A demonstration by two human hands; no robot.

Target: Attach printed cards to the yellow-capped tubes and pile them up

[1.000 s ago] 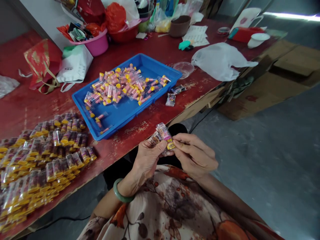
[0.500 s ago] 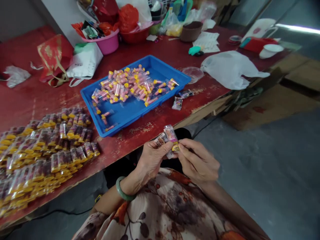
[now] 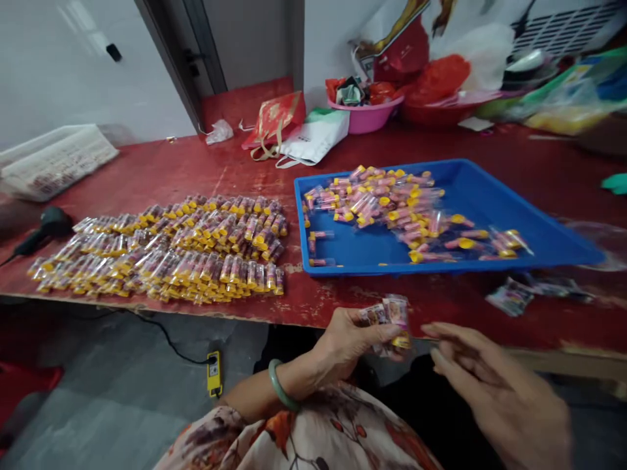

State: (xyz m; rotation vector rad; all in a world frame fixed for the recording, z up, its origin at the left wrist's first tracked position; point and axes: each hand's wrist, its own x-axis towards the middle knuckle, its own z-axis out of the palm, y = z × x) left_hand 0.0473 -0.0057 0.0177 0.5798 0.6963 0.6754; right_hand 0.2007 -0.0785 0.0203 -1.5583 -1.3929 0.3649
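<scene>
My left hand (image 3: 350, 339), with a green bangle at the wrist, is closed on a small yellow-capped tube (image 3: 398, 320) in a printed clear sleeve. Other printed sleeves (image 3: 375, 314) are pinched behind it in the same hand. Off to the right, my right hand (image 3: 494, 378) is somewhat blurred, its fingers apart and slightly bent with nothing seen in them. Beyond both hands stands a blue tray (image 3: 362, 251) with many pink, yellow-capped tubes (image 3: 392, 199) in a loose heap. Wrapped tubes (image 3: 210, 245) lie in stacked rows left of the tray.
Loose printed sleeves (image 3: 512, 297) lie before the tray's right part. Behind it are a pink basin (image 3: 365, 117), a white bag (image 3: 316, 137) and a red bag (image 3: 281, 117). A white basket (image 3: 59, 160) and black heat gun (image 3: 53, 225) are at far left. A yellow power strip (image 3: 214, 373) lies below the table.
The view has swung left, showing more of the stacked rows. My right hand has let go of the yellow-capped tube and moved away to the right; my left hand still holds it.
</scene>
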